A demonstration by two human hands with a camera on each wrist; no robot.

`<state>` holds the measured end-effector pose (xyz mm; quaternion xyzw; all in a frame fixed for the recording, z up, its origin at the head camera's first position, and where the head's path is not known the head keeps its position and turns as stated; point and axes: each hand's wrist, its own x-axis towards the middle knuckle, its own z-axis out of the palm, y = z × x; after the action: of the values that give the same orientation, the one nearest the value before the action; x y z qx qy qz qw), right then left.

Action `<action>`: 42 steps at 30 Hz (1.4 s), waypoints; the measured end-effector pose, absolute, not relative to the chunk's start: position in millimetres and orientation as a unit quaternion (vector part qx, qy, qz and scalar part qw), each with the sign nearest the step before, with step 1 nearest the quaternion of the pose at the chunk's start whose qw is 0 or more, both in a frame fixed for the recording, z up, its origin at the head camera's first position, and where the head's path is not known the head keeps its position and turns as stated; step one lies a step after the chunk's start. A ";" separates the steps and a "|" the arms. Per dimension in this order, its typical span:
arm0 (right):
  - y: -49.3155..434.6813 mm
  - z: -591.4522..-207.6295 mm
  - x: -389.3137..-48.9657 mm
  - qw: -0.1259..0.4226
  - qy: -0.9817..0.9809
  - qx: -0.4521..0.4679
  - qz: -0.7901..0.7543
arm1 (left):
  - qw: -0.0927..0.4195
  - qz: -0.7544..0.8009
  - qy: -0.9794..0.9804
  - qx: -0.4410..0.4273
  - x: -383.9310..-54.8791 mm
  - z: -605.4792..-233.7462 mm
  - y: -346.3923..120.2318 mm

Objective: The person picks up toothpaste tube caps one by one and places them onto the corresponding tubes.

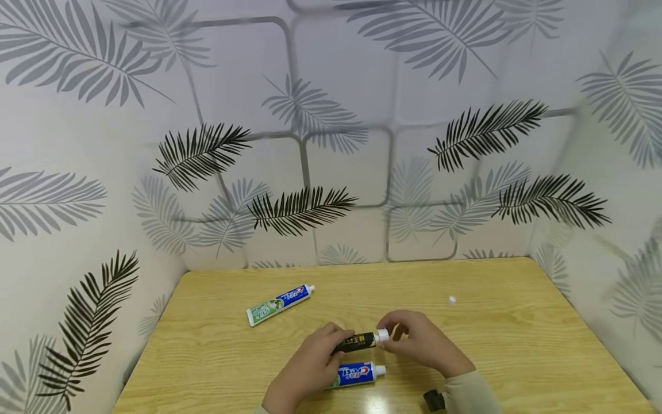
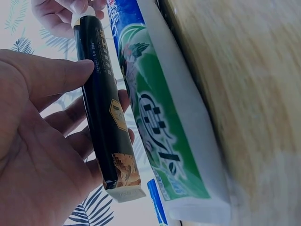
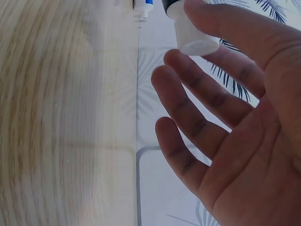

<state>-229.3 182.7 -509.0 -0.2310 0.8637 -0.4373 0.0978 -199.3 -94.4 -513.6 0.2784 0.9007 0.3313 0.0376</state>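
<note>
My left hand (image 1: pixel 316 359) grips a black toothpaste tube (image 2: pixel 101 103), thumb on one face and fingers behind it. At the tube's right end is a white cap (image 1: pixel 383 335), which my right hand (image 1: pixel 420 343) pinches between thumb and index finger; its other fingers are spread in the right wrist view. Whether the cap is screwed on or loose, I cannot tell. Just in front of the black tube a blue and green Crest toothpaste tube (image 1: pixel 357 374) lies on the table, its left part hidden by my left hand.
Farther back on the wooden table (image 1: pixel 217 356) lies another blue and green toothpaste tube (image 1: pixel 279 305). A small white cap (image 1: pixel 452 299) sits at the back right. Near my right sleeve is a black object (image 1: pixel 433 400). A leaf-patterned wall covering (image 1: pixel 351 230) rises behind the table.
</note>
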 end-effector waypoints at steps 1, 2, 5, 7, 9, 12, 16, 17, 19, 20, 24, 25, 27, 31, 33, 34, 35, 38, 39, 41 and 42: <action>183.1 -509.2 -229.3 0.103 0.862 -0.234 -0.438 | 0.038 0.333 0.900 0.279 -199.1 -514.1 -94.3; 183.6 -509.3 -229.4 0.107 0.860 -0.238 -0.438 | 0.038 0.334 0.899 0.280 -198.9 -514.5 -94.3; 184.9 -510.5 -229.7 0.120 0.856 -0.246 -0.438 | 0.039 0.336 0.897 0.285 -198.3 -515.5 -94.2; 185.6 -511.2 -229.7 0.122 0.854 -0.249 -0.439 | 0.037 0.337 0.895 0.289 -197.9 -515.6 -94.2; 185.8 -511.6 -229.7 0.122 0.853 -0.251 -0.440 | 0.035 0.337 0.895 0.292 -197.7 -515.5 -94.3; 185.5 -511.3 -229.3 0.120 0.855 -0.250 -0.439 | 0.034 0.339 0.893 0.293 -197.5 -515.7 -94.3; 184.8 -510.5 -229.4 0.122 0.856 -0.247 -0.437 | 0.036 0.346 0.891 0.293 -197.5 -516.6 -94.1; 184.8 -510.3 -229.4 0.124 0.856 -0.246 -0.437 | 0.035 0.348 0.890 0.293 -197.6 -516.9 -94.0; 184.9 -510.0 -229.4 0.127 0.855 -0.245 -0.439 | 0.035 0.351 0.888 0.293 -197.6 -517.1 -93.8; 185.0 -509.9 -229.4 0.128 0.855 -0.244 -0.438 | 0.036 0.353 0.888 0.293 -197.5 -516.9 -93.6; 186.0 -509.9 -229.3 0.135 0.856 -0.243 -0.435 | 0.043 0.358 0.887 0.289 -197.6 -515.7 -92.9; 186.1 -510.1 -229.3 0.137 0.856 -0.243 -0.435 | 0.046 0.359 0.887 0.288 -197.7 -515.2 -92.8; 186.4 -510.2 -228.9 0.141 0.856 -0.240 -0.436 | 0.050 0.360 0.887 0.286 -197.9 -514.4 -92.6; 187.0 -509.6 -228.7 0.146 0.854 -0.239 -0.438 | 0.055 0.364 0.885 0.285 -197.7 -512.7 -92.6; 187.5 -509.3 -228.6 0.148 0.853 -0.240 -0.438 | 0.055 0.366 0.884 0.285 -197.1 -511.9 -92.7; 187.8 -509.3 -228.5 0.149 0.853 -0.242 -0.438 | 0.055 0.368 0.883 0.285 -196.8 -511.4 -92.6; 187.9 -509.1 -228.5 0.150 0.852 -0.242 -0.439 | 0.055 0.369 0.883 0.285 -196.5 -511.0 -92.6; 188.2 -509.2 -228.8 0.153 0.852 -0.241 -0.438 | 0.054 0.372 0.882 0.284 -195.9 -510.0 -92.6; 188.3 -509.2 -229.0 0.154 0.853 -0.240 -0.437 | 0.054 0.372 0.882 0.284 -195.8 -509.8 -92.6; 188.2 -509.2 -229.4 0.155 0.855 -0.238 -0.434 | 0.053 0.374 0.881 0.284 -195.4 -509.6 -93.1; 188.1 -509.1 -229.6 0.156 0.856 -0.236 -0.432 | 0.053 0.375 0.881 0.284 -195.2 -509.6 -93.4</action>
<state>-229.6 188.1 -509.1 -0.2365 0.8561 -0.4323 0.1558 -195.2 -93.4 -509.6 0.2840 0.8809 0.3750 0.0530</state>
